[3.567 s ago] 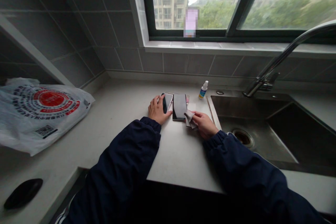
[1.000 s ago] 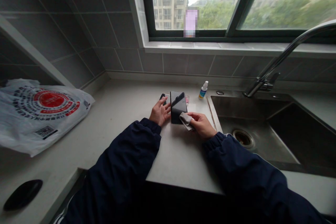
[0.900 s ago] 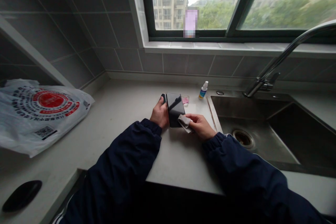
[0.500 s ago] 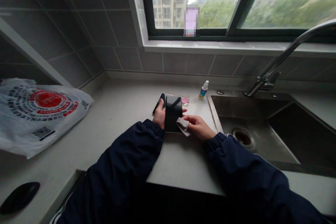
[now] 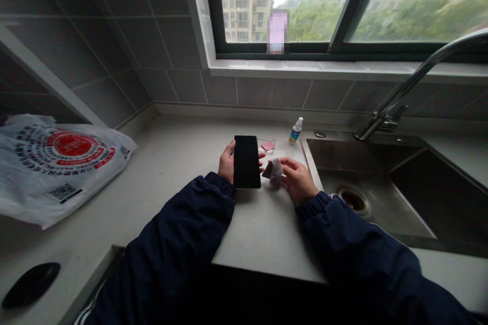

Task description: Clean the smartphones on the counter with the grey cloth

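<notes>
One black phone [image 5: 247, 162] lies gripped in the left fingers [image 5: 230, 149]; the right fingers [image 5: 291, 163] pinch a grey cloth [image 5: 273, 170]

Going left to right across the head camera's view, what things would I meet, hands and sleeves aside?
White plastic bag → black-screened device → grey cloth → small spray bottle → metal tap.

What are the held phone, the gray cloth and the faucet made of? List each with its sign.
Phone: front probably glass, smooth and black, judging by its flat, even face; plastic film is possible.
Gray cloth: matte, likely thin fabric, since it folds softly; a paper wipe can't be ruled out.
Faucet: apparently polished, chrome-like metal, from the bright streaks along its curve.
</notes>
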The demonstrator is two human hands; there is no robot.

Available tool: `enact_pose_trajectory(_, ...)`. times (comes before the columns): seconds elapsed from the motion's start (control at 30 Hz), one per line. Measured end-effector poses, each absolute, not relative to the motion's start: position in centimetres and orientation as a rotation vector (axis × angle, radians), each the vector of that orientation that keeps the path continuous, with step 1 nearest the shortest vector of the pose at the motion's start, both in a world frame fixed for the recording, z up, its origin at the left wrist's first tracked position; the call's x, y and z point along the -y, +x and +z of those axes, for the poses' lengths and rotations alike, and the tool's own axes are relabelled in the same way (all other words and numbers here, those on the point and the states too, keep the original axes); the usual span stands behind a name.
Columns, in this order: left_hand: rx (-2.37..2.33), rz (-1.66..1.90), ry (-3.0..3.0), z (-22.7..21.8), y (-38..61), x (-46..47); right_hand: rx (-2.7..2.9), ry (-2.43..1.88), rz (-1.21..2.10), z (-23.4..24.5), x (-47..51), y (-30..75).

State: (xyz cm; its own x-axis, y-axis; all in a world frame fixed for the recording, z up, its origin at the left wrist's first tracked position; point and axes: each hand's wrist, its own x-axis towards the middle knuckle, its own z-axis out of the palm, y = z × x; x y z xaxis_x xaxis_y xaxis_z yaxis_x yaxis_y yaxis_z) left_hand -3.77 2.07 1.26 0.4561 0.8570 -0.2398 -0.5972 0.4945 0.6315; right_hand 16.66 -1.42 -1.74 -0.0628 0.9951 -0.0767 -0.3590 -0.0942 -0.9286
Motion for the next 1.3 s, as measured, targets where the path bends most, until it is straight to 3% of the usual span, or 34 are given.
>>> enact_pose_trajectory(0.53,-0.480,0.797,0.639,0.5,-3.8,-1.6,0.648,-0.893,1.436,-1.4,0.4,17.9)
enact_pose_trajectory(1.3,-0.400,0.626,0.683,-0.1,-3.9,-1.3,0.739,-0.839,1.651,-0.1,1.3,17.5)
